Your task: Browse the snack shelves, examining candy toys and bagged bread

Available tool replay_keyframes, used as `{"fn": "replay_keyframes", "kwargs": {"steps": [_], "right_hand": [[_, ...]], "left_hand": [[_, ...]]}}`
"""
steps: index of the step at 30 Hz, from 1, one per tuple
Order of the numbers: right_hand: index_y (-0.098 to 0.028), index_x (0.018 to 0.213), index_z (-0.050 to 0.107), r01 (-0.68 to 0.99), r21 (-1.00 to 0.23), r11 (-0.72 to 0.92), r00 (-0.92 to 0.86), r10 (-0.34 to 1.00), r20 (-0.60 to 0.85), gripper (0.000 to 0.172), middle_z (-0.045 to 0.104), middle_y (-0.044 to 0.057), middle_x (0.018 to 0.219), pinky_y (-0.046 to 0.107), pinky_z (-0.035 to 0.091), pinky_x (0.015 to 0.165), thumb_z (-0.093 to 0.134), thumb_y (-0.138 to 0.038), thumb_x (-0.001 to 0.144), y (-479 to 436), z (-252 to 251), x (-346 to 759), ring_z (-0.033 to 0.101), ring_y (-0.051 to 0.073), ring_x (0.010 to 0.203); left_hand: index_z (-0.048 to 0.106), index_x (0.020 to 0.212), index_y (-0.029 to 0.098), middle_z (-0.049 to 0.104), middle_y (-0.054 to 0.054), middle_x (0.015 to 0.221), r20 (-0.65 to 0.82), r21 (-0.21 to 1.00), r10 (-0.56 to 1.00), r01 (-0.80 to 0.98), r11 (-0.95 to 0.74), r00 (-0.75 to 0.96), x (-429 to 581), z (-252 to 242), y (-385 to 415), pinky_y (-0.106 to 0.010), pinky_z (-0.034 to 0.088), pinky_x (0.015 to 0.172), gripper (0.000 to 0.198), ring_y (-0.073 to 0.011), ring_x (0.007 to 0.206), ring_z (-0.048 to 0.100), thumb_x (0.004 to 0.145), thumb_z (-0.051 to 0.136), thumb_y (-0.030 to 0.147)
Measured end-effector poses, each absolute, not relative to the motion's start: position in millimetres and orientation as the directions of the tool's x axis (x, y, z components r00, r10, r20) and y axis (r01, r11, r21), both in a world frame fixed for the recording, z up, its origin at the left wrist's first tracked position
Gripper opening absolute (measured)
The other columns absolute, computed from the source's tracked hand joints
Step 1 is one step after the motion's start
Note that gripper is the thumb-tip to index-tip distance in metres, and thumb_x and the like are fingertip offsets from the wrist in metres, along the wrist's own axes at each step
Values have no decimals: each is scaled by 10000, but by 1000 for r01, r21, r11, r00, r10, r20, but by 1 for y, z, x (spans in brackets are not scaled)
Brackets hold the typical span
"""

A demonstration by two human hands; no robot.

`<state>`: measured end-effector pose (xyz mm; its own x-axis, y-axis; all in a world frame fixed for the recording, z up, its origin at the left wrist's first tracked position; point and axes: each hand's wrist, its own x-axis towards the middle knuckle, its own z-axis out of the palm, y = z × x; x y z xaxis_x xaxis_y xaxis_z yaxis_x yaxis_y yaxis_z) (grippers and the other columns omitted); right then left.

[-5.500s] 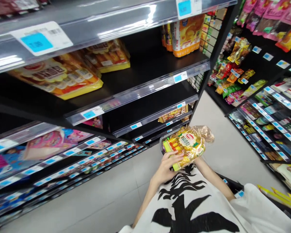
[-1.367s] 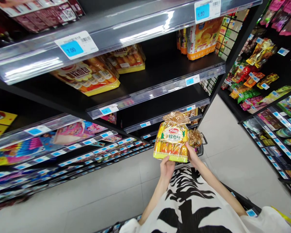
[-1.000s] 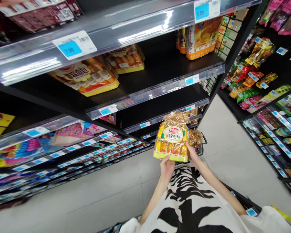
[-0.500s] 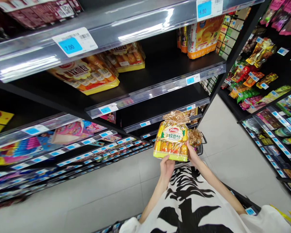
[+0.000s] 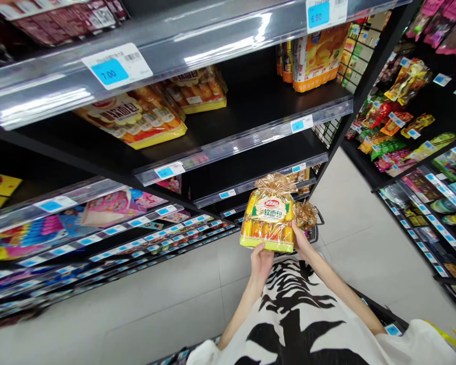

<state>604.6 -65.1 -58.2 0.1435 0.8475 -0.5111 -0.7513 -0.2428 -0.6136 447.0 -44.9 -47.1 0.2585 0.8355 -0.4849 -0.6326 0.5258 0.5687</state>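
Observation:
A bag of bread rolls (image 5: 270,220) with a gathered golden top is held upright in front of my body, its label facing me. My left hand (image 5: 262,259) grips its bottom edge, with the thumb on the front. At the bag's right side, my right hand (image 5: 301,238) is closed on the lower corner. The fingers behind the bag are hidden. Just beyond it, partly covered by the bag, stands a black basket (image 5: 316,234) with another gold-topped bag (image 5: 306,215) in it.
Bread bags (image 5: 152,116) and an orange-yellow package (image 5: 319,58) sit on the black shelf (image 5: 247,96) ahead. Clear price rails (image 5: 231,147) run along the shelf edges. Another rack with colourful snack packets (image 5: 399,121) stands at right, across the grey tiled floor (image 5: 353,243).
Almost nothing differs. Both hands keep the bag of bread rolls in the same place, and the view has shifted very slightly.

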Motion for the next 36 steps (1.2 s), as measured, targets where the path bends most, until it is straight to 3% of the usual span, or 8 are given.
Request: {"fn": "replay_keyframes", "kwargs": {"steps": [18, 23, 29, 36], "right_hand": [[-267, 1146, 730, -759, -605, -238, 134, 853, -504, 400, 793, 37, 1221, 428, 554, 1093, 766, -548, 863, -65, -53, 600, 673, 281, 1291], [-256, 1209, 714, -726, -644, -243, 118, 877, -465, 500, 784, 59, 1235, 459, 551, 1087, 761, -591, 841, -68, -47, 600, 679, 304, 1271], [-259, 1335, 636, -569, -799, -197, 151, 930, -336, 782, 770, 62, 1250, 446, 553, 1052, 954, -388, 632, -75, -50, 600, 708, 305, 1177], [-261, 1331, 621, -555, -797, -237, 116, 927, -356, 741, 763, 61, 1252, 440, 568, 1013, 921, -401, 669, -71, -50, 601, 730, 292, 1109]], "left_hand": [[705, 1206, 257, 769, -72, 1193, -482, 539, 832, -655, 530, 276, 441, -52, -47, -399, 528, 1039, 490, -286, 1219, 675, 724, 790, 244], [682, 1261, 264, 757, -64, 1238, -481, 553, 834, -645, 527, 270, 440, -48, -48, -403, 511, 1079, 557, -278, 1259, 656, 717, 798, 262], [650, 1345, 241, 705, -93, 1374, -460, 550, 828, -629, 549, 320, 442, -34, -48, -467, 446, 1164, 636, -328, 1366, 586, 731, 807, 301], [633, 1366, 263, 710, -81, 1366, -426, 590, 847, -611, 527, 319, 442, -33, -48, -456, 447, 1173, 649, -317, 1379, 581, 746, 808, 343]]}}
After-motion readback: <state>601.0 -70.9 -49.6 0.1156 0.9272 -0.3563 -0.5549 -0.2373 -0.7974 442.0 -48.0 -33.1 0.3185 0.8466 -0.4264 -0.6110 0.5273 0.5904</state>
